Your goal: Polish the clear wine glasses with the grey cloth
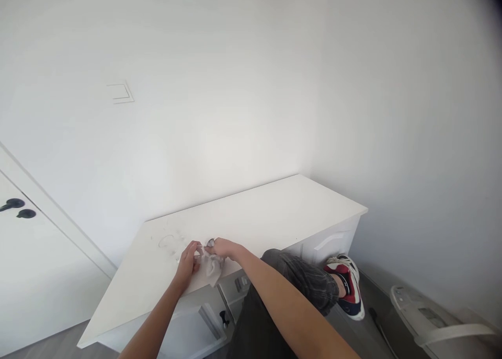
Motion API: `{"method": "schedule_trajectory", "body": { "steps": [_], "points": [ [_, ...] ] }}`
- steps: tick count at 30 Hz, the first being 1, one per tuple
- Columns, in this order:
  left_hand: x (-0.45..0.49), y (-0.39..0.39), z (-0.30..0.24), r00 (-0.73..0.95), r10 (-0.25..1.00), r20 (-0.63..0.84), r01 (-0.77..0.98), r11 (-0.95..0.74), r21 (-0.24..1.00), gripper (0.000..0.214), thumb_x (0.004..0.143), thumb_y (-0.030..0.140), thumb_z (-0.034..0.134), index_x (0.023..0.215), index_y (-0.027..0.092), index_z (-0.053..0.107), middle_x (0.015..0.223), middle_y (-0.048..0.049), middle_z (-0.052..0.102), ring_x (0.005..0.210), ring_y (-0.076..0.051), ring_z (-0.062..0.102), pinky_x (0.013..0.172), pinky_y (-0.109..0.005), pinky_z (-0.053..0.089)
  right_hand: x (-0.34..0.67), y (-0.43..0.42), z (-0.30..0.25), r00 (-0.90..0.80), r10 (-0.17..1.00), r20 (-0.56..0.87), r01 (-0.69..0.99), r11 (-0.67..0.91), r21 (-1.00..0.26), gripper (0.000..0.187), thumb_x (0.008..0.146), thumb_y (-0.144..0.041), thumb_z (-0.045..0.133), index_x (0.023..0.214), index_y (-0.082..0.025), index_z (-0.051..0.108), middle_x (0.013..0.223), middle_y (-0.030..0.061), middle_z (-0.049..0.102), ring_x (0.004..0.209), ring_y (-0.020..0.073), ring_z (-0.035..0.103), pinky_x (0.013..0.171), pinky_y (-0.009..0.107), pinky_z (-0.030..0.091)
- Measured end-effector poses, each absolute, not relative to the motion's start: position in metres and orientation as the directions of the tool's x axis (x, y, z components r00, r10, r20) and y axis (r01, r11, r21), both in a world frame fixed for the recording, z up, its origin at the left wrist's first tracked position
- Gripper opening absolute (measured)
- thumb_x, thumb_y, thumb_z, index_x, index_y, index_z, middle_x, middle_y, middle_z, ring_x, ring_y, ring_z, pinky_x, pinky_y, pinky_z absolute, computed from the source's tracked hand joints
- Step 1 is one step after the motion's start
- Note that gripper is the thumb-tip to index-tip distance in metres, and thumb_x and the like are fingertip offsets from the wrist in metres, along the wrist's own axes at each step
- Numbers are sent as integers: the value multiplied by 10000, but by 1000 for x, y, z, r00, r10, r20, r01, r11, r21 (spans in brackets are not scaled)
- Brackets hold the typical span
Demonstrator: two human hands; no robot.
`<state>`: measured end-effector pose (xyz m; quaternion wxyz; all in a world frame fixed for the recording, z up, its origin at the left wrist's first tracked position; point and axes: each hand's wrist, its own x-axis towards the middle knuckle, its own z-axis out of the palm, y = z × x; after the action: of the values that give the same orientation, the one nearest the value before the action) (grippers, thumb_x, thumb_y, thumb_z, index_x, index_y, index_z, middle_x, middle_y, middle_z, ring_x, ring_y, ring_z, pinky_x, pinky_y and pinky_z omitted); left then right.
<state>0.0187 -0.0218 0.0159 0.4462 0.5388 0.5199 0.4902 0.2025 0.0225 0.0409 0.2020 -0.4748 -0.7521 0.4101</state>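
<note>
Both my hands meet over the near edge of a white cabinet top (274,212). My left hand (187,261) and my right hand (221,248) each pinch a pale crumpled cloth (212,269) that hangs between them and drapes over the cabinet's front edge. A small dark thing shows at my right fingertips; I cannot make out what it is. Faint ring marks and smudges (168,240) lie on the top just left of my hands.
White walls meet in a corner behind the cabinet. A white door with a black handle (14,206) stands at the left. My raised knee in dark trousers (301,280) and a red, white and black shoe (347,286) are against the cabinet front. A white appliance (427,317) sits on the floor at the right.
</note>
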Motion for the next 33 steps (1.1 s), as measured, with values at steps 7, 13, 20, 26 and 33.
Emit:
{"method": "schedule_trajectory", "body": {
  "steps": [7, 13, 20, 26, 33],
  "points": [
    [24, -25, 20, -71, 995, 64, 128, -55, 990, 355, 947, 592, 495, 960, 244, 561, 740, 57, 508, 471, -74, 372, 449, -204, 297, 210, 14, 48, -507, 862, -10, 634, 365, -681, 310, 919, -405, 621, 1114, -175, 690, 1161, 158, 755, 1008, 290, 716, 797, 332, 507],
    [24, -28, 22, -64, 994, 87, 141, -77, 987, 393, 954, 631, 483, 942, 243, 542, 627, 74, 441, 492, -98, 396, 472, -211, 319, 210, 4, 52, -578, 815, 40, 700, 520, -489, 327, 857, -334, 689, 1131, -154, 693, 1133, 189, 747, 1038, 330, 708, 913, 410, 494],
    [20, -23, 12, -44, 994, 103, 96, -98, 991, 397, 946, 624, 478, 976, 235, 550, 847, 28, 581, 447, -67, 395, 430, -224, 285, 206, 20, 52, -407, 913, 24, 664, 314, -678, 248, 961, -348, 564, 985, -167, 732, 996, 116, 776, 888, 228, 723, 758, 287, 515],
    [17, -19, 8, -126, 991, 46, 14, -44, 999, 430, 951, 671, 462, 956, 243, 505, 713, 61, 509, 466, -87, 421, 467, -228, 331, 227, 31, 63, -103, 972, 213, 625, 230, -746, 486, 984, -119, 295, 1425, -138, 499, 1414, 166, 604, 1302, 225, 570, 1036, 325, 472],
    [15, -19, 3, -109, 992, 71, -65, -79, 995, 434, 935, 670, 512, 988, 240, 526, 777, 46, 525, 482, -83, 449, 440, -225, 354, 216, 6, 48, -575, 793, 203, 655, 594, -466, 329, 912, -442, 642, 1117, -191, 700, 1124, 117, 701, 1021, 252, 649, 876, 334, 497]
  ]
}}
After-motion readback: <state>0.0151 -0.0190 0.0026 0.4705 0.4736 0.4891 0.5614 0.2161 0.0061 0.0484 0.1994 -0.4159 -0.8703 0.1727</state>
